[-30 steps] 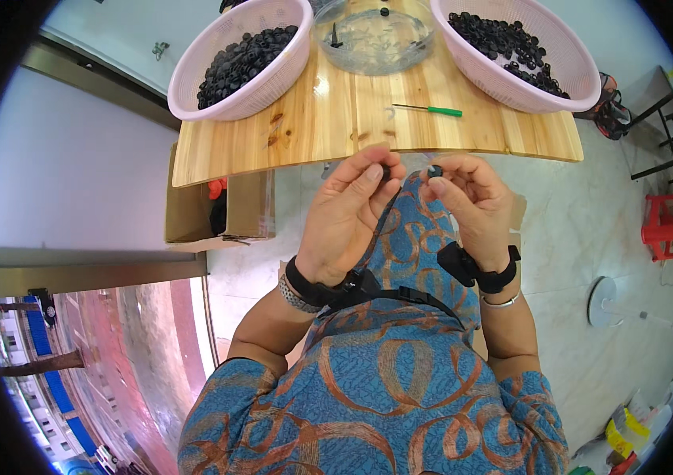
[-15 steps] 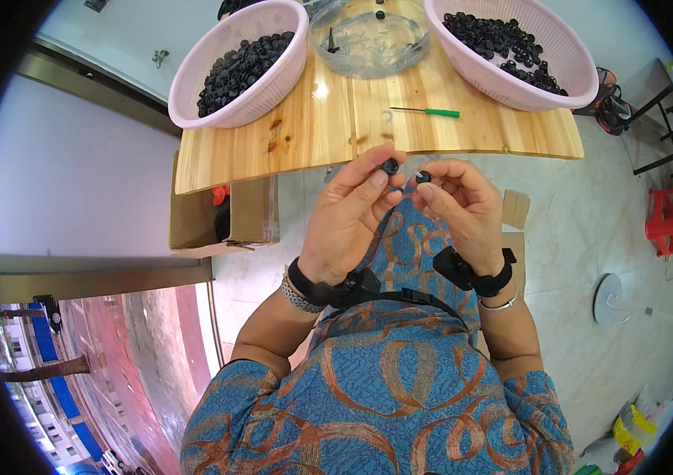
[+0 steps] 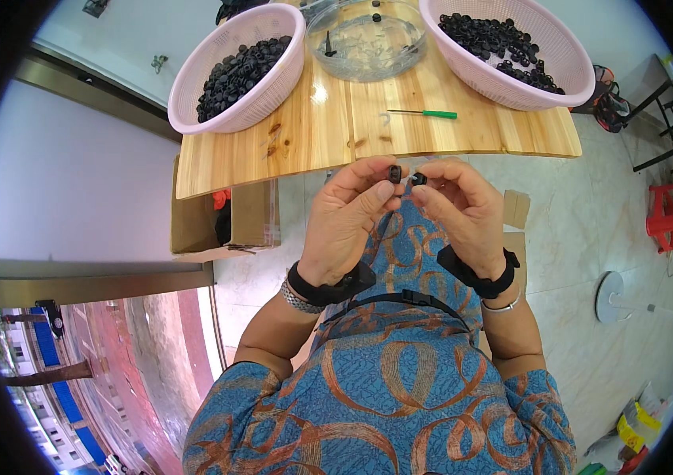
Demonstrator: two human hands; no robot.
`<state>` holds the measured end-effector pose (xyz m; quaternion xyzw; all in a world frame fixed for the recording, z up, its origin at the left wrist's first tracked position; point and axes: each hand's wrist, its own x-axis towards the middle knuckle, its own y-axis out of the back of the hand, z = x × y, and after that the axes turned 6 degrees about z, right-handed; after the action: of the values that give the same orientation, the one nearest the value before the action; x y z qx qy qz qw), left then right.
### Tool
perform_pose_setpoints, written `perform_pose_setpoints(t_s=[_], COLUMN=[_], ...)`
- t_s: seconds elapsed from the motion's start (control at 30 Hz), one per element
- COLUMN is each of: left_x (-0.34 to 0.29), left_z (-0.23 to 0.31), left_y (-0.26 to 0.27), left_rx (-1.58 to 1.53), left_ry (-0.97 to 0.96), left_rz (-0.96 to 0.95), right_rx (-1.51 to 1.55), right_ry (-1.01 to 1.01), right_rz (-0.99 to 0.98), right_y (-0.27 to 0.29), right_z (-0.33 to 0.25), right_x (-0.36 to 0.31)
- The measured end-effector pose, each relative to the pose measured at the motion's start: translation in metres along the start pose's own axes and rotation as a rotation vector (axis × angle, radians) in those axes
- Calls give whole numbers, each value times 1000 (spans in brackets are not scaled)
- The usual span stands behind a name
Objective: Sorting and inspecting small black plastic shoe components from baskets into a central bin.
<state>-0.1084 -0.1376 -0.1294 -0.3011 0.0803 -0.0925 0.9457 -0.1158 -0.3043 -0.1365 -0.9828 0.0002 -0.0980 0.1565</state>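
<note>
Between the thumb and fingers of my left hand (image 3: 344,218) is a small black plastic cap-like part (image 3: 394,174), its side turned toward me. My right hand (image 3: 467,214) pinches another small black part (image 3: 419,180), with a pale bit showing at its left side. The two parts are close together but apart, just off the table's front edge and above my lap. Their exact kind is too small to make out. On the table beyond lies a thin screwdriver with a green handle (image 3: 439,115), touched by neither hand.
A pink basket (image 3: 182,119) of black round parts stands at the table's left, another pink basket (image 3: 582,99) of black parts at its right. Between them sits a clear round tray (image 3: 368,73) with small clear pieces. Below the wooden table (image 3: 313,134) is a cardboard box (image 3: 253,214).
My left hand has turned its black part from its round face to its side. My right hand has moved slightly left, bringing its part a little closer.
</note>
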Motion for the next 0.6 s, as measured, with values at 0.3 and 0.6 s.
perform_pose_setpoints(t_s=[0.3, 0.6], left_x=[3, 2], left_z=[0, -1], left_y=[3, -1], left_rx=[-210, -130], left_ry=[157, 90], left_rz=[4, 14], right_rx=[-371, -595], right_ry=[333, 475], right_rz=[-16, 35], right_y=[-12, -17], right_z=[-13, -12], right_x=[4, 6])
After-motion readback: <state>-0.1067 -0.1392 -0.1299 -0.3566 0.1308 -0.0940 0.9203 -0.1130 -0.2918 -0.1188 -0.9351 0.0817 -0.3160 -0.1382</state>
